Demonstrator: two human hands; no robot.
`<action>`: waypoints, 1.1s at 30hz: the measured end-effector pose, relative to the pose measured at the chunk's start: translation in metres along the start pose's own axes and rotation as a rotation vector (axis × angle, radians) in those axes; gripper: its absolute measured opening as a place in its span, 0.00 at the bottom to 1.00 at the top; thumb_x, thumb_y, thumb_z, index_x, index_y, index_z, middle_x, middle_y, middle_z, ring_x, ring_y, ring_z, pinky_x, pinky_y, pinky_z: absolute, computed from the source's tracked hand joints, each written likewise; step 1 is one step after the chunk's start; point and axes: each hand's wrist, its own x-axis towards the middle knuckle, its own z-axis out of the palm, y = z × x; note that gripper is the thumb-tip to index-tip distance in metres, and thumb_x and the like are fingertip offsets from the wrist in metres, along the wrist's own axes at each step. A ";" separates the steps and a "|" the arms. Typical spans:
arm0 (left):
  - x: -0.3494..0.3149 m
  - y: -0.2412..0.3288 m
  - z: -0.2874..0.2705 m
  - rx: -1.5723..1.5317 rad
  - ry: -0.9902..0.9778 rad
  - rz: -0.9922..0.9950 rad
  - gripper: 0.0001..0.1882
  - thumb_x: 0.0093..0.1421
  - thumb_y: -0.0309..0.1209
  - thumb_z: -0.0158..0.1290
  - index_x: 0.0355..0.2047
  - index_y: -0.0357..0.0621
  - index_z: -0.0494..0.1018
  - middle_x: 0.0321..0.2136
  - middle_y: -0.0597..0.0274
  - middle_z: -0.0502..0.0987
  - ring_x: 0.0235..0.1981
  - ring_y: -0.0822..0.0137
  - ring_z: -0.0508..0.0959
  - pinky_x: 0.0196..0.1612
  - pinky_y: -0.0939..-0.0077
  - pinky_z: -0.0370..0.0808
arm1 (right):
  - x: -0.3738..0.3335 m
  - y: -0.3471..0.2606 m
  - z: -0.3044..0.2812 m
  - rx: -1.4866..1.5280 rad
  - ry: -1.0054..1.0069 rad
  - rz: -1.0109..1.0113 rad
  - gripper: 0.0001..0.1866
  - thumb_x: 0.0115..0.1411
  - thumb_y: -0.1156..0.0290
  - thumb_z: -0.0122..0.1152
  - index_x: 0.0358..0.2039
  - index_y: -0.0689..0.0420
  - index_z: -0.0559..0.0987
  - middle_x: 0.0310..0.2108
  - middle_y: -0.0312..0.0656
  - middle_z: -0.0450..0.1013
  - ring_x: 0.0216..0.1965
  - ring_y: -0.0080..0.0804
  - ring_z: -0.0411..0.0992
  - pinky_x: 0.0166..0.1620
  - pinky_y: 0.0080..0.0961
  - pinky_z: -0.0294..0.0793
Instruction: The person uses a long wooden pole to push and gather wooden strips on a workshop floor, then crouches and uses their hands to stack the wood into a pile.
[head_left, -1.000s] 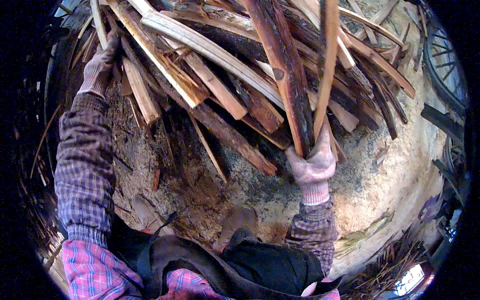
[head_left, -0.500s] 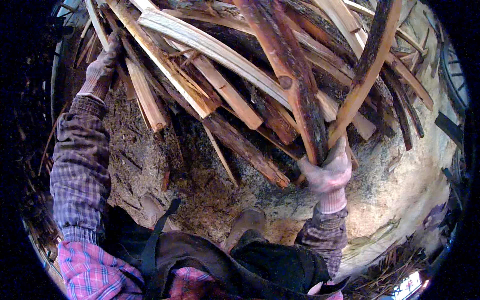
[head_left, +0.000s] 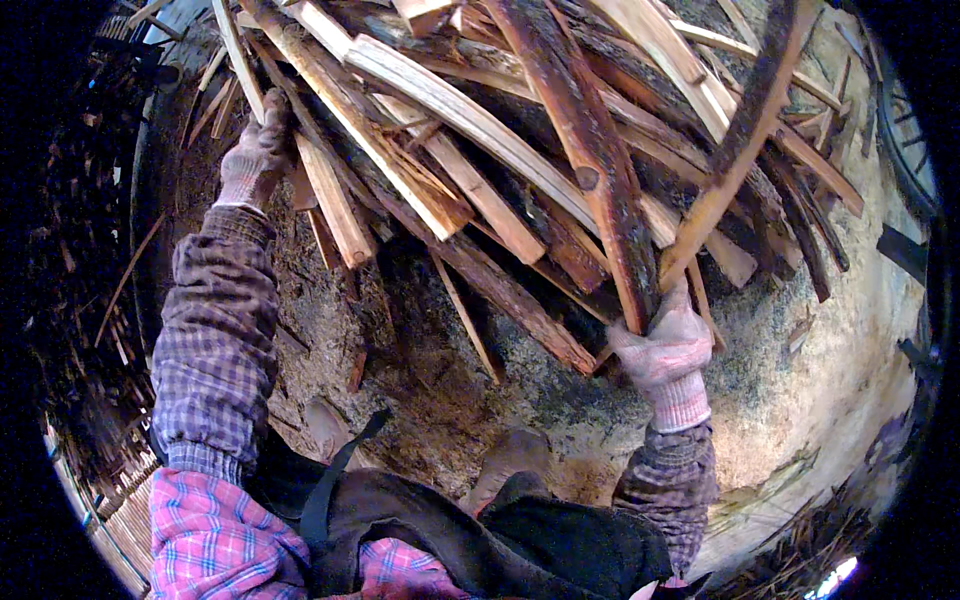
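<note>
My right hand [head_left: 668,345], in a pale knit glove, is closed around the near ends of two long sticks of firewood. One bark-covered stick [head_left: 585,170] leans up and to the left; the other stick, half bark and half bare wood [head_left: 735,165], slants up to the right. Together they form a V above the hand. At the far left, my gloved left hand [head_left: 252,165] closes on the lower end of a thin pale split stick [head_left: 237,55]. Its fingertips are partly hidden among the wood.
A heap of split firewood [head_left: 470,110] spreads across the far side, its ends pointing toward me. Beneath lies a dirty, pale sheet-like ground [head_left: 790,370]. My shoes [head_left: 515,455] stand close to the pile. Dark scraps lie at the right edge, and wood debris [head_left: 800,540] at the lower right.
The whole view has shifted, so the pile and both arms appear farther right. My left hand sits slightly nearer to me against the pile. The right hand keeps its two sticks.
</note>
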 end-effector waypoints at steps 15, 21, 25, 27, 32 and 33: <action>-0.013 0.048 -0.004 -1.128 -0.072 -0.297 0.27 0.63 0.46 0.34 0.57 0.42 0.56 0.48 0.57 0.69 0.48 0.67 0.70 0.46 0.81 0.68 | -0.007 0.005 0.019 0.199 -0.064 0.227 0.50 0.33 0.69 0.66 0.56 0.68 0.52 0.43 0.49 0.69 0.39 0.31 0.70 0.43 0.23 0.70; -0.016 0.010 0.010 -0.054 0.079 0.150 0.29 0.56 0.38 0.37 0.60 0.60 0.48 0.53 0.52 0.61 0.42 0.57 0.68 0.39 0.68 0.67 | 0.006 0.035 0.051 0.246 -0.094 0.193 0.53 0.35 0.65 0.63 0.59 0.66 0.44 0.45 0.49 0.67 0.44 0.35 0.67 0.45 0.28 0.69; -0.064 0.038 -0.013 0.166 0.109 0.126 0.29 0.56 0.31 0.37 0.60 0.64 0.50 0.45 0.46 0.68 0.35 0.48 0.75 0.31 0.64 0.73 | 0.005 0.015 0.033 0.136 -0.240 0.271 0.57 0.36 0.56 0.58 0.60 0.65 0.38 0.46 0.56 0.68 0.45 0.46 0.70 0.46 0.31 0.68; -0.077 0.072 -0.018 -0.287 -0.010 -0.139 0.38 0.52 0.58 0.35 0.57 0.48 0.55 0.47 0.45 0.68 0.46 0.48 0.69 0.46 0.65 0.65 | 0.001 0.024 0.031 0.140 -0.182 0.225 0.55 0.38 0.56 0.58 0.60 0.63 0.39 0.47 0.55 0.67 0.47 0.46 0.68 0.47 0.31 0.67; -0.100 0.076 -0.021 -0.032 0.009 0.082 0.23 0.61 0.37 0.29 0.57 0.69 0.55 0.48 0.48 0.63 0.43 0.52 0.72 0.44 0.63 0.71 | -0.011 0.020 0.049 0.161 -0.101 0.198 0.50 0.38 0.59 0.60 0.58 0.64 0.48 0.44 0.52 0.69 0.43 0.44 0.70 0.44 0.31 0.70; -0.105 0.075 -0.020 0.063 0.039 0.079 0.22 0.60 0.36 0.31 0.56 0.67 0.56 0.46 0.49 0.66 0.43 0.53 0.73 0.42 0.62 0.72 | -0.017 0.013 0.049 0.188 -0.115 0.215 0.49 0.38 0.60 0.61 0.58 0.64 0.50 0.44 0.52 0.69 0.42 0.44 0.71 0.43 0.31 0.70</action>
